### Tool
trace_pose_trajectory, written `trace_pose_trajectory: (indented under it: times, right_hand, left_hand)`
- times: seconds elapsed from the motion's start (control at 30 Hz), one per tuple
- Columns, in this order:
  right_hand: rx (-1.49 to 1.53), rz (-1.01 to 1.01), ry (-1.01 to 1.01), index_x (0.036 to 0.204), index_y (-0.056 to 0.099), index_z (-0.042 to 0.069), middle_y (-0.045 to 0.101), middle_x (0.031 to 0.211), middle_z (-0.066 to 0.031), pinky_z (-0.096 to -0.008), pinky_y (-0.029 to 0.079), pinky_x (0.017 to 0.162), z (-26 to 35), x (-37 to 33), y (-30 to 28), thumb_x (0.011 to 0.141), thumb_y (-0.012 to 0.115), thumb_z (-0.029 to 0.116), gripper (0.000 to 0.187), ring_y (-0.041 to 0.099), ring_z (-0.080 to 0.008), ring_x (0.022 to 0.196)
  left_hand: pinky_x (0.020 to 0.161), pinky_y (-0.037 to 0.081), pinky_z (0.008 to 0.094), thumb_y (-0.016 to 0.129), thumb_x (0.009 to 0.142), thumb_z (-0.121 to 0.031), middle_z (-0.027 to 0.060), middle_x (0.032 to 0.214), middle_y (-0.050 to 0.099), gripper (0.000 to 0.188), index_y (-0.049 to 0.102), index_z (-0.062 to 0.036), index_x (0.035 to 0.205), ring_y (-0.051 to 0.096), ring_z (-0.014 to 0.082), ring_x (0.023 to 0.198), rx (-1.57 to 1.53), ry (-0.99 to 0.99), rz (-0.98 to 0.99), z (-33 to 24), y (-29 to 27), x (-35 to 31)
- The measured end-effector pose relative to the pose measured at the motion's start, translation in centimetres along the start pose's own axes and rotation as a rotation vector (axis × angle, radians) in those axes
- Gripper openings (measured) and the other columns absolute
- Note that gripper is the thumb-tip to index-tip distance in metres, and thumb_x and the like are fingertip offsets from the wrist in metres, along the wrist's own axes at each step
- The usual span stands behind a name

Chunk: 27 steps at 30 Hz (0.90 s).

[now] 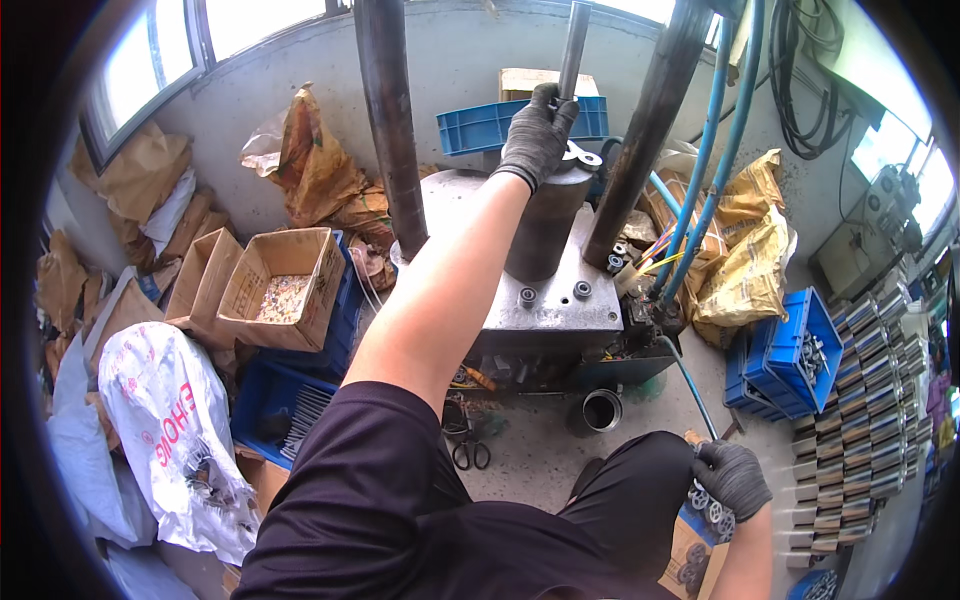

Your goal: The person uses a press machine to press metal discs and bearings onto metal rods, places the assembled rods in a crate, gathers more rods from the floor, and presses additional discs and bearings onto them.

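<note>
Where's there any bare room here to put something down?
Floor shows bare between the scissors and the can. The plate has a patch between the left column and the cylinder, though the left forearm crosses it. Left is crowded with sacks and boxes, right with bins and tubes.

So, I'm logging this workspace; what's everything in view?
Press base: one, grey, centre
Columns: two, dark, rising from base
Cylinder: one, dark, on base
Metal rod: one, grey, above cylinder
Link-shaped part: one visible, silver, cylinder top
Crates: several, blue, back, left, right
Boxes: several, brown, left, back, lower right
Sacks: several, brown, yellow, white, both sides
Hoses: several, blue, beside right column
Metal cylinders: many, silver, stacked right
Small parts: many, grey, in crates
Scissors: one, dark, floor
Metal can: one, grey, floor
Windows: several, bright, left, top, right
Shirt: one, black, lower centre
Left hand: one, dark-gloved, on rod
Right hand: one, dark-gloved, lower right
</note>
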State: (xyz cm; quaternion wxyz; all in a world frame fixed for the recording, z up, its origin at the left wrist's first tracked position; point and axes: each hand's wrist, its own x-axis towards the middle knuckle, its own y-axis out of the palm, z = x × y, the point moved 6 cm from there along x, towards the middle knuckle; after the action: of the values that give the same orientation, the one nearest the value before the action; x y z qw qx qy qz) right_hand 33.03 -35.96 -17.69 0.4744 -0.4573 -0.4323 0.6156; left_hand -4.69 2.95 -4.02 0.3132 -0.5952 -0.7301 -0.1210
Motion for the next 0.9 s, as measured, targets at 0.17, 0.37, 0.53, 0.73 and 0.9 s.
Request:
trace_pose_trajectory:
  times: [0.17, 0.37, 0.53, 0.73, 0.9]
  right_hand:
    - [0.034, -0.062, 0.010, 0.089, 0.076, 0.003, 0.070, 0.084, -0.0203, -0.0480, 0.055, 0.074, 0.55, -0.02, -0.45, 0.084, 0.075, 0.021, 0.019, 0.070, -0.0403, 0.081]
    - [0.015, -0.037, 0.016, 0.093, 0.077, 0.007, 0.070, 0.089, -0.0190, -0.0485, 0.056, 0.079, 0.46, -0.15, -0.37, 0.085, 0.069, 0.024, 0.021, 0.070, -0.0398, 0.085]
    - [-0.008, -0.041, -0.009, 0.093, 0.077, 0.007, 0.071, 0.090, -0.0186, -0.0486, 0.057, 0.079, 0.56, -0.09, -0.25, 0.085, 0.068, 0.022, 0.019, 0.070, -0.0394, 0.085]
    - [-0.009, -0.058, -0.024, 0.093, 0.077, 0.009, 0.071, 0.090, -0.0180, -0.0484, 0.057, 0.080, 0.78, -0.28, -0.44, 0.085, 0.067, 0.019, 0.016, 0.071, -0.0390, 0.085]
    - [0.004, -0.098, -0.001, 0.095, 0.077, 0.009, 0.071, 0.090, -0.0177, -0.0484, 0.057, 0.079, 0.93, -0.36, -0.53, 0.085, 0.067, 0.018, 0.016, 0.071, -0.0390, 0.085]
  left_hand:
    - [0.078, 0.060, 0.0414, 0.071, 0.101, -0.031, 0.0154, 0.103, 0.075, 0.048, 0.053, -0.0133, 0.141, 0.075, 0.0270, 0.084, 0.037, -0.028, -0.019, 0.15, -0.02, 0.08]
    - [0.084, 0.060, 0.0420, 0.074, 0.094, -0.017, 0.0150, 0.106, 0.076, 0.054, 0.053, -0.0146, 0.144, 0.076, 0.0279, 0.091, 0.109, -0.020, 0.004, 0.48, -0.12, 0.34]
    - [0.081, 0.061, 0.0409, 0.075, 0.093, -0.011, 0.0145, 0.105, 0.076, 0.054, 0.054, -0.0152, 0.143, 0.076, 0.0268, 0.090, 0.067, -0.012, 0.015, 0.56, -0.26, 0.30]
    - [0.078, 0.061, 0.0399, 0.075, 0.093, -0.010, 0.0143, 0.104, 0.076, 0.052, 0.054, -0.0145, 0.141, 0.076, 0.0263, 0.087, 0.077, 0.027, -0.002, 0.38, -0.31, 0.36]
    - [0.077, 0.061, 0.0400, 0.075, 0.094, -0.010, 0.0137, 0.104, 0.076, 0.053, 0.054, -0.0146, 0.142, 0.075, 0.0258, 0.085, 0.033, -0.012, 0.011, 0.45, -0.22, 0.20]
